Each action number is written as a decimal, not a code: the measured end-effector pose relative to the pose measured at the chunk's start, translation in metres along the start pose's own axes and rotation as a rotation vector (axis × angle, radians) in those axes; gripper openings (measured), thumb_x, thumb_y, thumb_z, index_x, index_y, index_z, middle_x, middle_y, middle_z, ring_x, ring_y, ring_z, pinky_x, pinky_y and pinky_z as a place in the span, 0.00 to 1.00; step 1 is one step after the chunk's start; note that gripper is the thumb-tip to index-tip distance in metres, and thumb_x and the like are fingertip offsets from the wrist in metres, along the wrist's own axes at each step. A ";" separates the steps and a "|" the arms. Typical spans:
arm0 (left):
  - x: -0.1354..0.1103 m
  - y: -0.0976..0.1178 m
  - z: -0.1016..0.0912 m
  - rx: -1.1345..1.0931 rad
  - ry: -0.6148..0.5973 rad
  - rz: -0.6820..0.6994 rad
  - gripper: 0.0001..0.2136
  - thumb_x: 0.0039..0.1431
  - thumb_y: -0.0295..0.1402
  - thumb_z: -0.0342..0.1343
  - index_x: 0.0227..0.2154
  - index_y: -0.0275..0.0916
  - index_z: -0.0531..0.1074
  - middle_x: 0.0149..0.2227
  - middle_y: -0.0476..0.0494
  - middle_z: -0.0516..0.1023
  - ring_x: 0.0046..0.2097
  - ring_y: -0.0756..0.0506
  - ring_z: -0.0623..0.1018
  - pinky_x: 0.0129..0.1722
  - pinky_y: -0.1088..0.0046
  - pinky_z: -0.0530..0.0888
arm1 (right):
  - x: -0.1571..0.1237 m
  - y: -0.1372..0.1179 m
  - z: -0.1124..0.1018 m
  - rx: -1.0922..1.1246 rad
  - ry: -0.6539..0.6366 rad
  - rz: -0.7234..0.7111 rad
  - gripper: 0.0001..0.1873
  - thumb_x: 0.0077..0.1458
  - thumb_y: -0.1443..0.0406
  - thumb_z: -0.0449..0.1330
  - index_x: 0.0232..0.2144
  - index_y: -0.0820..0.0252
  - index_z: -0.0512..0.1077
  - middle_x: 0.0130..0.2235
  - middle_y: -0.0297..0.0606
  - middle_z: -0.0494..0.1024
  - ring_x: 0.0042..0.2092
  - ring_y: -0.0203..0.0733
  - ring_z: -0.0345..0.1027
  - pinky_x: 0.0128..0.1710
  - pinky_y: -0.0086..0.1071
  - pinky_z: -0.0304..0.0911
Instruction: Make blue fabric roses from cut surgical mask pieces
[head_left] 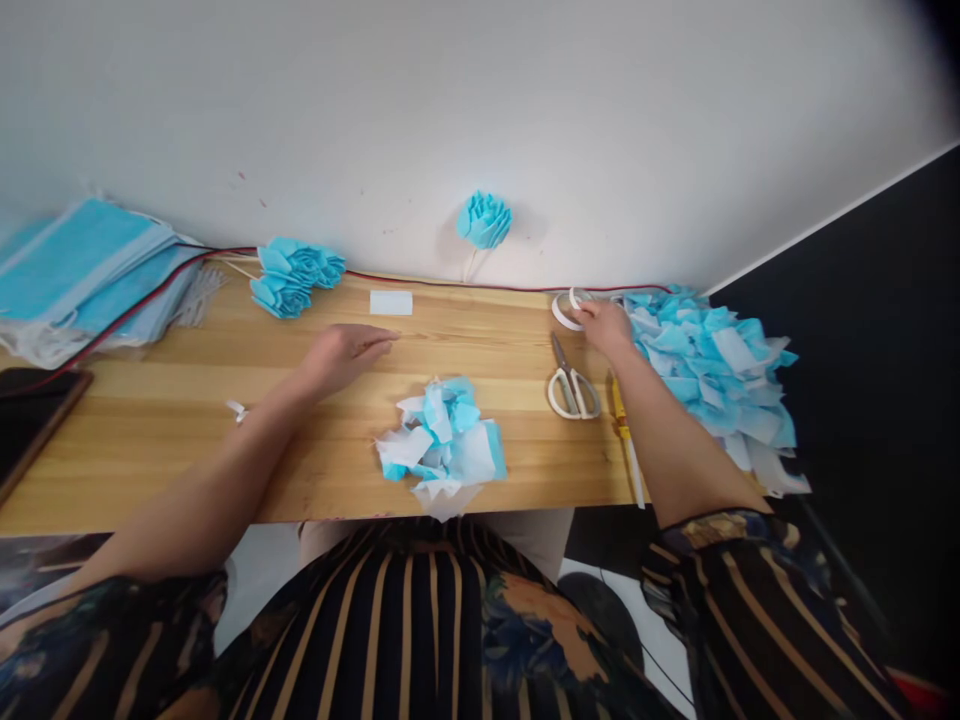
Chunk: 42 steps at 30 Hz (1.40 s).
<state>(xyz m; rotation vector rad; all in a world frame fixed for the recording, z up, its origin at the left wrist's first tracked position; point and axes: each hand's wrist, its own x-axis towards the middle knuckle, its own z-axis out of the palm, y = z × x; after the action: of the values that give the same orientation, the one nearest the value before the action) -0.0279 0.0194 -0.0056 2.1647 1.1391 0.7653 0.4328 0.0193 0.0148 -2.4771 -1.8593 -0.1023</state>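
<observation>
So the right hand [606, 326] is reaching over to the far right of the worktop [525, 480], fingers narrowed on the rim of a narrow white tape ring [575, 298]. The ring's tipped up against a wider white tape roll [559, 316] lying flat near the wall, and pinching by the rim makes sense to me, since a thin ring doesn't offer much else to grab. Left hand [341, 355] is resting over the wood with its fingers drawn close together; honestly can't tell from this angle if there's anything small between the tips. Layout seems pretty sensible: the metal scissors with white loop handles [573, 392] have their loops facing the person, probably for an easy grab, and a small loose pile of crumpled blue and white fabric pieces [444, 440] is right in front of the body, handy for either hand. The big heap of blue and white fabric pieces [709, 365] is off at the right end, I'd guess to keep the middle usable. One ruffled blue flower on a pale stem [485, 220] is propped against the wall, which should save its petals from getting squashed.
</observation>
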 end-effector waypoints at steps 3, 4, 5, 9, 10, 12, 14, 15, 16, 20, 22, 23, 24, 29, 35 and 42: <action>0.000 0.000 0.000 0.020 0.000 0.002 0.23 0.63 0.52 0.52 0.46 0.41 0.82 0.50 0.38 0.85 0.50 0.37 0.83 0.53 0.60 0.77 | -0.006 -0.004 -0.010 0.032 0.074 0.022 0.22 0.68 0.62 0.49 0.51 0.66 0.78 0.49 0.55 0.82 0.47 0.52 0.74 0.44 0.38 0.61; 0.000 0.000 -0.001 0.032 0.002 0.004 0.23 0.63 0.52 0.52 0.46 0.41 0.82 0.50 0.39 0.85 0.50 0.37 0.83 0.52 0.61 0.77 | -0.010 -0.007 -0.016 0.040 0.108 0.024 0.23 0.69 0.62 0.47 0.52 0.68 0.78 0.48 0.57 0.82 0.47 0.53 0.74 0.45 0.40 0.61; 0.000 0.000 -0.001 0.044 0.007 0.008 0.23 0.63 0.51 0.51 0.46 0.41 0.82 0.50 0.39 0.85 0.50 0.37 0.83 0.51 0.61 0.77 | -0.016 -0.011 -0.023 0.050 0.143 0.012 0.24 0.69 0.62 0.46 0.52 0.70 0.78 0.48 0.58 0.82 0.48 0.54 0.73 0.47 0.41 0.61; -0.001 0.001 -0.006 0.077 0.061 0.046 0.21 0.65 0.48 0.51 0.46 0.40 0.82 0.48 0.38 0.85 0.49 0.38 0.83 0.50 0.62 0.77 | -0.067 -0.029 -0.044 0.137 0.209 -0.162 0.19 0.66 0.60 0.52 0.49 0.62 0.79 0.46 0.48 0.83 0.49 0.53 0.74 0.51 0.40 0.63; -0.001 0.002 -0.007 0.085 0.078 0.057 0.20 0.65 0.47 0.51 0.46 0.39 0.82 0.48 0.38 0.85 0.48 0.38 0.83 0.50 0.62 0.77 | -0.087 -0.034 -0.044 0.173 0.197 -0.205 0.19 0.65 0.60 0.54 0.51 0.58 0.79 0.44 0.43 0.84 0.47 0.51 0.76 0.49 0.39 0.66; -0.002 0.003 -0.008 0.105 0.116 0.083 0.19 0.66 0.44 0.52 0.46 0.37 0.83 0.47 0.36 0.85 0.48 0.38 0.84 0.49 0.63 0.77 | -0.132 -0.040 -0.034 0.315 0.134 -0.333 0.18 0.64 0.58 0.55 0.50 0.52 0.79 0.42 0.40 0.85 0.43 0.51 0.77 0.43 0.41 0.70; -0.002 0.003 -0.005 0.127 0.146 0.123 0.18 0.66 0.42 0.52 0.45 0.36 0.83 0.46 0.36 0.86 0.47 0.39 0.84 0.47 0.64 0.77 | -0.174 -0.044 -0.016 0.363 0.143 -0.474 0.16 0.66 0.58 0.55 0.48 0.48 0.80 0.42 0.38 0.86 0.45 0.51 0.78 0.47 0.45 0.72; -0.002 0.004 -0.002 0.137 0.147 0.152 0.17 0.66 0.41 0.52 0.45 0.36 0.83 0.45 0.36 0.86 0.46 0.40 0.84 0.46 0.65 0.77 | -0.192 -0.045 -0.006 0.377 0.176 -0.537 0.15 0.67 0.59 0.54 0.48 0.49 0.80 0.42 0.37 0.86 0.45 0.49 0.79 0.50 0.46 0.71; -0.001 0.004 0.001 0.150 0.138 0.181 0.17 0.67 0.40 0.52 0.44 0.37 0.83 0.44 0.37 0.86 0.45 0.40 0.84 0.45 0.65 0.77 | -0.205 -0.045 0.003 0.387 0.205 -0.596 0.14 0.68 0.60 0.54 0.47 0.52 0.79 0.41 0.36 0.86 0.43 0.47 0.80 0.52 0.46 0.71; -0.001 0.011 0.000 0.224 0.056 0.271 0.16 0.68 0.38 0.51 0.45 0.38 0.83 0.45 0.36 0.86 0.45 0.41 0.84 0.45 0.67 0.77 | -0.223 -0.041 0.020 0.286 0.312 -0.622 0.12 0.69 0.63 0.56 0.47 0.59 0.78 0.40 0.40 0.86 0.39 0.44 0.80 0.55 0.46 0.68; -0.005 0.018 -0.016 0.278 0.035 0.271 0.16 0.69 0.38 0.50 0.46 0.38 0.82 0.44 0.36 0.86 0.46 0.41 0.84 0.46 0.66 0.76 | -0.218 -0.035 0.019 0.186 0.355 -0.629 0.12 0.68 0.63 0.57 0.48 0.60 0.77 0.40 0.41 0.86 0.40 0.46 0.80 0.54 0.47 0.66; -0.009 0.021 -0.028 0.315 0.030 0.258 0.16 0.69 0.38 0.51 0.47 0.39 0.82 0.45 0.37 0.86 0.47 0.41 0.83 0.46 0.66 0.76 | -0.215 -0.031 0.018 0.144 0.367 -0.633 0.12 0.68 0.63 0.57 0.47 0.60 0.77 0.39 0.41 0.86 0.40 0.47 0.80 0.54 0.47 0.66; -0.015 0.023 -0.043 0.344 0.043 0.229 0.16 0.69 0.39 0.51 0.47 0.39 0.82 0.45 0.37 0.86 0.47 0.40 0.83 0.46 0.65 0.76 | -0.212 -0.027 0.016 0.114 0.378 -0.632 0.11 0.68 0.63 0.57 0.47 0.61 0.77 0.39 0.41 0.86 0.39 0.47 0.80 0.53 0.47 0.66; -0.070 0.013 -0.105 0.414 0.165 0.052 0.19 0.69 0.44 0.51 0.48 0.37 0.81 0.46 0.37 0.85 0.46 0.39 0.83 0.46 0.62 0.76 | -0.213 -0.015 0.013 0.132 0.388 -0.605 0.18 0.70 0.55 0.53 0.49 0.61 0.76 0.43 0.45 0.85 0.43 0.51 0.80 0.56 0.51 0.64; -0.135 -0.024 -0.079 0.472 0.162 -0.044 0.24 0.65 0.49 0.55 0.56 0.38 0.73 0.59 0.31 0.76 0.59 0.34 0.75 0.59 0.51 0.71 | -0.226 -0.029 0.007 0.303 0.385 -0.591 0.17 0.69 0.60 0.54 0.54 0.60 0.73 0.50 0.49 0.83 0.50 0.54 0.78 0.60 0.55 0.62; -0.145 -0.038 -0.050 0.529 0.167 -0.138 0.18 0.70 0.42 0.46 0.47 0.36 0.76 0.56 0.31 0.75 0.59 0.35 0.73 0.61 0.50 0.70 | -0.229 -0.046 -0.006 0.466 0.372 -0.670 0.16 0.65 0.66 0.59 0.54 0.57 0.75 0.48 0.45 0.84 0.48 0.51 0.79 0.58 0.52 0.66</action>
<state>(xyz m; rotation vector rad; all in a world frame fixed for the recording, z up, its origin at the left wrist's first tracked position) -0.1515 -0.0750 -0.0305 2.4367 1.7150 0.6433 0.3249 -0.1874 0.0021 -1.3695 -2.1350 -0.1206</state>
